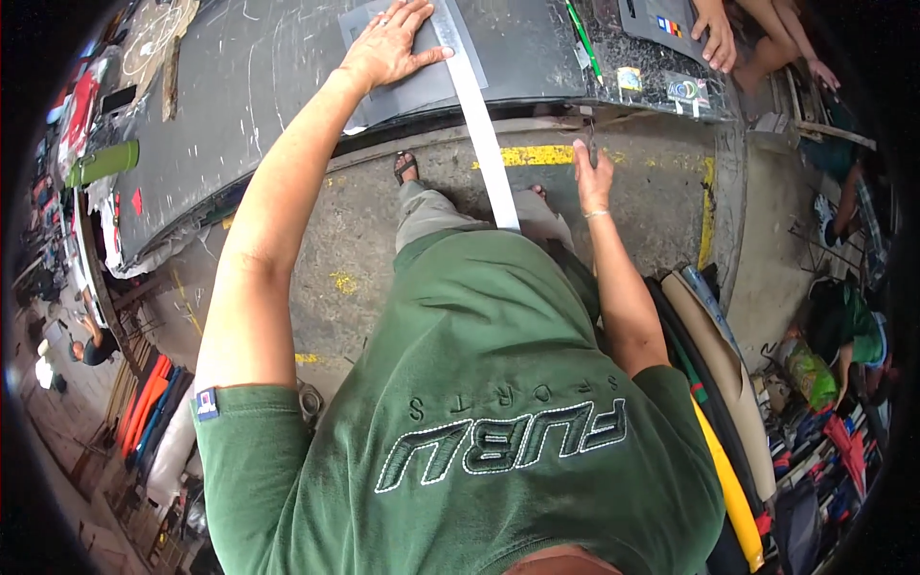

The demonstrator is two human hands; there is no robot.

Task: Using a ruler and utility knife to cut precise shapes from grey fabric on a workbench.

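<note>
Green shirt (479, 355) is worn near; far, a straightedge (484, 134) is touched by the flattened left hand (386, 48), a dark tool (591, 151) clasped by the right hand (594, 182).

Dark tabletop (230, 105), scuffed, with pale scribbled lines. On its left part: a narrow wooden strip (172, 81) and a green cylindrical case (103, 164) near the edge. Toward the right, a green pencil (584, 40); just beside it, a small yellowish sticker (629, 79). Concrete floor (326, 278), worn yellow line (546, 155). Lower right: a tan roll (721, 374) near a yellow roll (726, 470). Far left: orange rolls (142, 410), person in dark shirt (100, 347).
</note>
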